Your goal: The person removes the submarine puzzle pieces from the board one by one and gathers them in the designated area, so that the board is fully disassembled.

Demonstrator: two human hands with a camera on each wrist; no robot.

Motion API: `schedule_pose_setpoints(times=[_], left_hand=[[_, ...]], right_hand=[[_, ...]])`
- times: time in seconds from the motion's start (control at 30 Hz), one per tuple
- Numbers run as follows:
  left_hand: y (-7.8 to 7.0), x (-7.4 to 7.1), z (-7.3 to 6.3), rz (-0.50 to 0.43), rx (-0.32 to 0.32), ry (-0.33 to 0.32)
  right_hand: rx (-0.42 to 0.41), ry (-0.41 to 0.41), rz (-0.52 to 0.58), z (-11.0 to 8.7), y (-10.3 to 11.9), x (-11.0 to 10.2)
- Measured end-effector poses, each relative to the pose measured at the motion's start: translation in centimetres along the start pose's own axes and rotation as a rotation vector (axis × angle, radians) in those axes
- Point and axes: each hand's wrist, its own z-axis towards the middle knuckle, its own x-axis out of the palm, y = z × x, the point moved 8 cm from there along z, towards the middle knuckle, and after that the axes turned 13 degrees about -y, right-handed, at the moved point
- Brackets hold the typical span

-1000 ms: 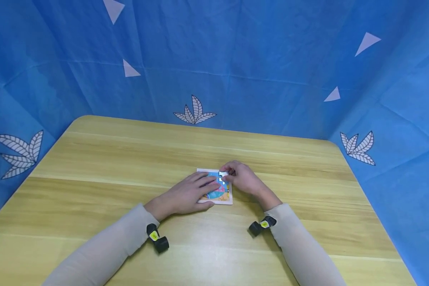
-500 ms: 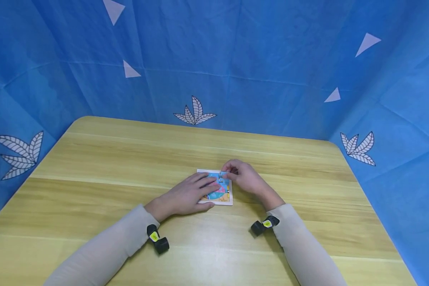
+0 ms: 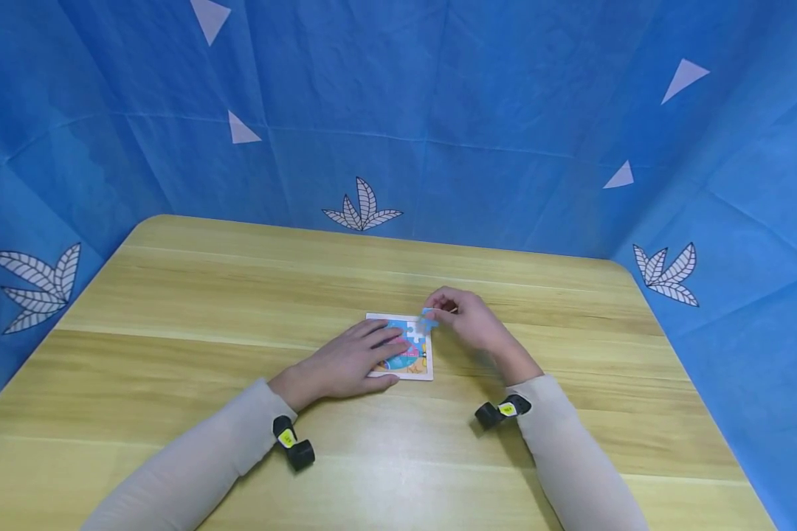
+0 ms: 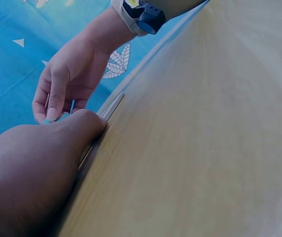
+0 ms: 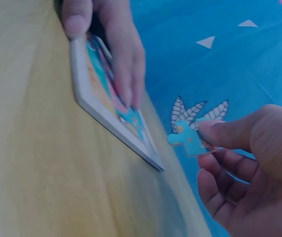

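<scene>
A small jigsaw puzzle (image 3: pixel 401 363) in a white frame lies flat on the table, printed in blue, pink and orange. At its top right corner, a white gap (image 3: pixel 417 331) shows where the backing is bare. My left hand (image 3: pixel 345 360) rests across the puzzle's left part with its fingers spread straight, covering much of the picture. Above the upper right corner, my right hand (image 3: pixel 468 316) pinches a blue puzzle piece (image 5: pixel 189 139) between thumb and fingers, lifted clear of the frame. The right wrist view shows the piece's knobs and orange marks.
The wooden table (image 3: pixel 239 280) surrounds the puzzle. Behind it hangs a blue cloth (image 3: pixel 505 96) with white triangles and leaf prints. Each wrist wears a black camera on a strap, such as the right wrist camera (image 3: pixel 490 415).
My right hand has lifted the puzzle piece out of the top right corner and moved it up and to the right, baring the white backing. The left hand has stayed still.
</scene>
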Motion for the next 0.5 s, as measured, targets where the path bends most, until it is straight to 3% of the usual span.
schedule_pose_setpoints(times=[0.5], left_hand=[[0.0, 0.0, -0.2, 0.011, 0.004, 0.011]], right_hand=[[0.079, -0.024, -0.02, -0.8, -1.5, -3.6]])
